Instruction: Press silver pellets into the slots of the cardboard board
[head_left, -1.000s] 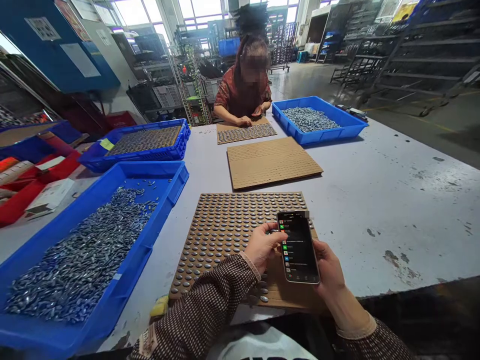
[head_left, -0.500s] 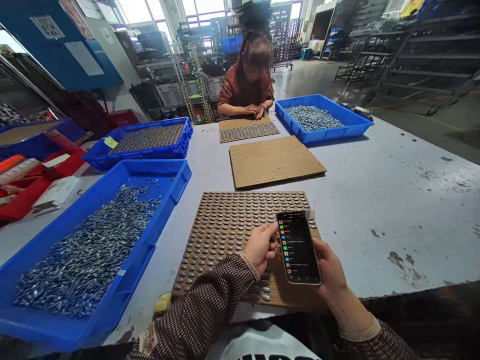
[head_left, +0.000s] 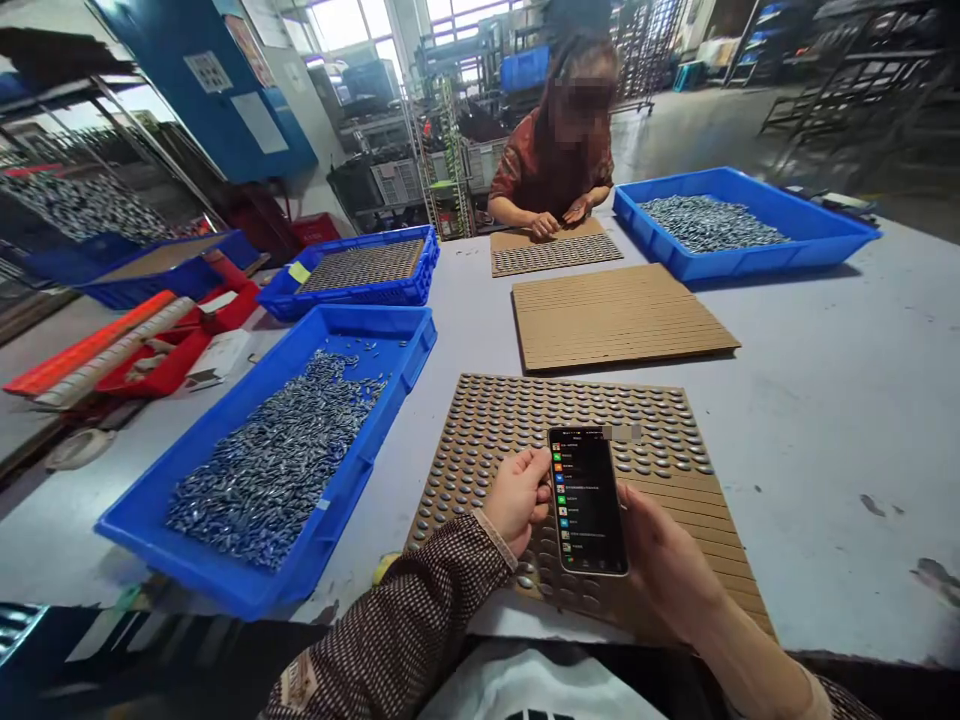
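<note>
A smartphone (head_left: 589, 505) with a lit dark screen showing a list of small coloured icons is held upright before me. My right hand (head_left: 664, 550) is wrapped round its right side and back, thumb along the edge. My left hand (head_left: 519, 495) is closed, with thumb and fingertips at the phone's upper left edge. Beneath both hands lies a cardboard sheet (head_left: 735, 545) bearing rows of small silvery oval pieces (head_left: 517, 410). Its lower right part is bare card. The phone and hands hide some of the rows.
To my left stands a blue tray (head_left: 416, 350) heaped with loose metal pieces. A stack of slotted cardboard (head_left: 622, 315) lies ahead. Across the table (head_left: 840, 390), a person (head_left: 551, 170) works over another sheet beside a second blue tray (head_left: 750, 260). Red bins (head_left: 161, 365) sit far left.
My view has swung left, so the table's contents appear shifted right. The phone stays between my hands. The other person's hands have moved apart.
</note>
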